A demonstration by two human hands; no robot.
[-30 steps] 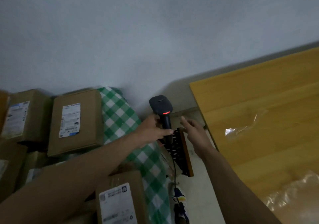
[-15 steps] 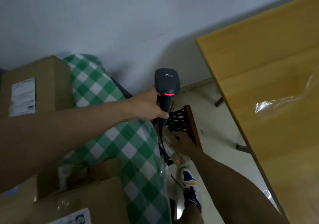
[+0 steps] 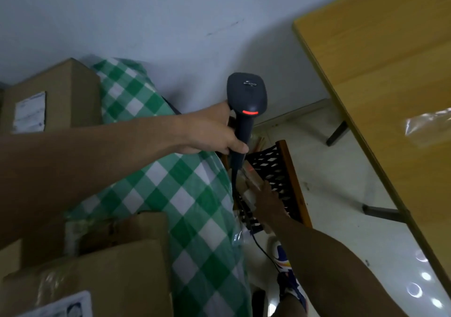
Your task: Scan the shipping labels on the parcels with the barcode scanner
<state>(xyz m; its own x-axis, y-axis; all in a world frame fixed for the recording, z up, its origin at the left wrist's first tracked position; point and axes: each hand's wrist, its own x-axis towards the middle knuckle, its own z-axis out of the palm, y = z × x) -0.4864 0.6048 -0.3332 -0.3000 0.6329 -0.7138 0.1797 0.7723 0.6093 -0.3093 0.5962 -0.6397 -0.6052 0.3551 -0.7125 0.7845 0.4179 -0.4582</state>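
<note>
Right, head view only. Left hand (image 3: 212, 133) is wrapped round the handle of the barcode scanner (image 3: 246, 97), scanner head raised, red lamp lit. Right hand (image 3: 267, 202) is down in the gap between the green checked cloth (image 3: 185, 194) and the black mesh rack (image 3: 275, 168), touching a small brown parcel (image 3: 251, 181). Can't tell whether its fingers grip the parcel or just rest on it. There's a faint red patch on that parcel, probably the beam. Its label isn't visible from here. To do this well, I'd tilt the parcel so the label faces the scanner window, hold it steady, square the beam across the barcode, and mind the cable (image 3: 262, 247) hanging near the right arm. A labelled box (image 3: 56, 89) sits far left, well apart.
</note>
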